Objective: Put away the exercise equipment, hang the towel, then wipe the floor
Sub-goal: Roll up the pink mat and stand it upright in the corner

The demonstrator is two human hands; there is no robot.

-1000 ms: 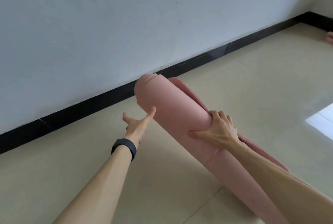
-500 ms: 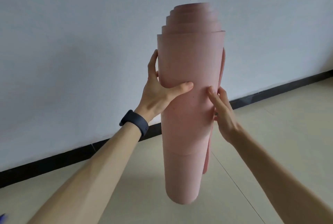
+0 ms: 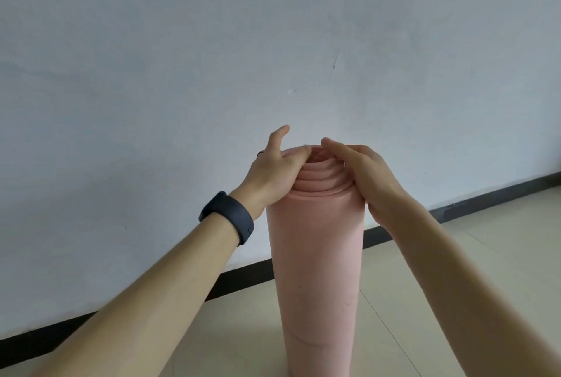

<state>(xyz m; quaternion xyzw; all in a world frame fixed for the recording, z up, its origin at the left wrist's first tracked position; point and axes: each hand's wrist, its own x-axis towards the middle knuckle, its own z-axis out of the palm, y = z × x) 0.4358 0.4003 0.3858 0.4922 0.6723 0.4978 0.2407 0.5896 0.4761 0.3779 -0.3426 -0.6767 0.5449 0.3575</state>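
Across the upper frame, a plain white wall (image 3: 151,73) fills most of the view. Below it lies a pale tiled floor (image 3: 491,255), joined to the wall by a black baseboard (image 3: 501,196).

1. Task item: a pink exercise mat (image 3: 317,270) is rolled into a tube and stands upright in front of the wall, between both forearms. Its lower end leaves the frame, so contact with the floor cannot be confirmed. At the top, the inner layers stand stepped above the outer wrap.
2. Left hand (image 3: 273,170): the grip is clamped on the top rim, thumb over the layers, other fingers behind the roll, one finger raised clear.
3. Right hand (image 3: 364,176): the grip is apart. The palm rests against the side and the fingers lie nearly straight across the stepped top.
4. A dark wristband (image 3: 227,215) sits on the left wrist.

Progress, as a judgement: the first stage, equipment storage, is under way. The mat is rolled but not yet released, and its top is uneven. No towel or cleaning cloth is visible, so hanging and floor wiping appear to remain.
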